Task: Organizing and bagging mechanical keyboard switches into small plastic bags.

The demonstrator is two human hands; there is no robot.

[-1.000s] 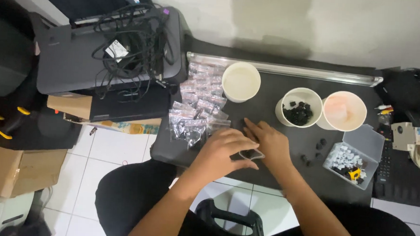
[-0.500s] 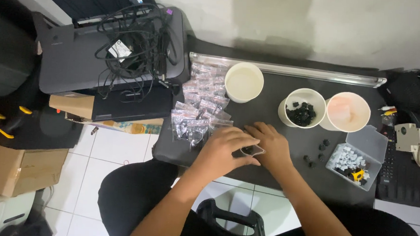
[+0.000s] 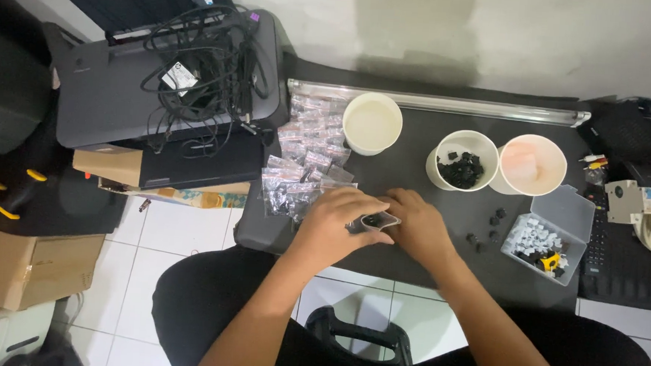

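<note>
Both hands, left hand (image 3: 334,224) and right hand (image 3: 418,226), pinch a small clear bag (image 3: 378,221); filled bags (image 3: 302,176) lie at ten o'clock on the surface (image 3: 415,180).

A small clear plastic bag (image 3: 378,222), its mouth pulled open into a dark-edged oval, sits pinched between the left hand (image 3: 336,224) and the right hand (image 3: 420,226) just above the near edge of a black desk; most of the bag is hidden by the fingers, and whatever it contains cannot be made out. Both hands curl inward around it, knuckles up, thumbs meeting at the bag. Just left of the left hand lies a loose heap of similar small clear bags (image 3: 304,160) holding dark pieces, fanned toward the wall
</note>
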